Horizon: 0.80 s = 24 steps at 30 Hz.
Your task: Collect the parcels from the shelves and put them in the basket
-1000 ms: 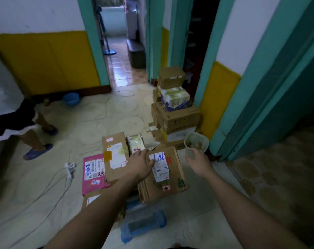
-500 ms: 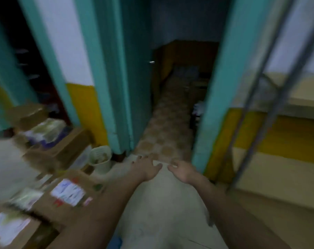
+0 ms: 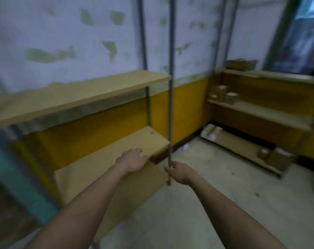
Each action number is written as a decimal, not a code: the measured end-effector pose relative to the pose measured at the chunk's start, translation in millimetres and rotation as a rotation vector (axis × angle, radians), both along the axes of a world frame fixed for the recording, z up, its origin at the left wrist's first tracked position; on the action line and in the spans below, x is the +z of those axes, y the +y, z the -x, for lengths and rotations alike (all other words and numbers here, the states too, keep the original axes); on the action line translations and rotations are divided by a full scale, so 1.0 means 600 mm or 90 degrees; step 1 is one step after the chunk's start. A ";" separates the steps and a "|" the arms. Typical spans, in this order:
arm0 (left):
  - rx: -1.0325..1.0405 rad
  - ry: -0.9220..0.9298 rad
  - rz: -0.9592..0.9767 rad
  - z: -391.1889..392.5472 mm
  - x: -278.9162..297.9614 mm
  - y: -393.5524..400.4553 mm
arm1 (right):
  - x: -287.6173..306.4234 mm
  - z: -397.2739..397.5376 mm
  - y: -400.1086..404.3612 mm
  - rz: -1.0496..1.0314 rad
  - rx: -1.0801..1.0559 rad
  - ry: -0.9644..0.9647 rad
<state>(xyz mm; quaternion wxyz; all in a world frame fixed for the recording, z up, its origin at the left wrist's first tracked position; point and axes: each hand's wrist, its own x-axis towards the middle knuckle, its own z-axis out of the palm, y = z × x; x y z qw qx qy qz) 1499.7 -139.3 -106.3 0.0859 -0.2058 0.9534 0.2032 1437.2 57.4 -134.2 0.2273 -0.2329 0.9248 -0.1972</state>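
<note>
Both hands are out in front, and both hold nothing. The left hand [image 3: 132, 159] is spread flat, palm down, over the front right corner of the near shelf [image 3: 116, 148]. The right hand [image 3: 179, 172] is loosely curled, with its fingers [image 3: 167, 170] right by the thin metal post [image 3: 171, 87] at that corner. I cannot tell if they touch the post.

The near shelf looks bare on every board. No parcel sits there.

The parcels [image 3: 222, 93] are on the far shelf [image 3: 260, 112], along the right wall. That shelf runs from the room's corner off toward the right. A few small brown boxes sit on the left end of its middle board. One white parcel [image 3: 211, 132] lies at the left end of the bottom board, and two more boxes [image 3: 276, 155] sit farther right on it. Another blurry box is on the top board.

So the parcels lie ahead and to the right, well apart from both hands. The right hand is the nearer one. The person likely has to step closer before reaching. The basket is not in view.
</note>
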 end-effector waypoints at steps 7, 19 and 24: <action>-0.220 -0.011 -0.011 0.307 -0.001 0.319 | 0.025 0.224 0.317 0.039 -0.256 0.005; -0.405 -0.057 -0.031 0.823 -0.118 0.646 | -0.057 0.609 0.676 -0.018 -0.485 -0.031; -0.448 -0.113 -0.024 1.031 -0.156 0.750 | -0.093 0.772 0.777 -0.037 -0.548 -0.077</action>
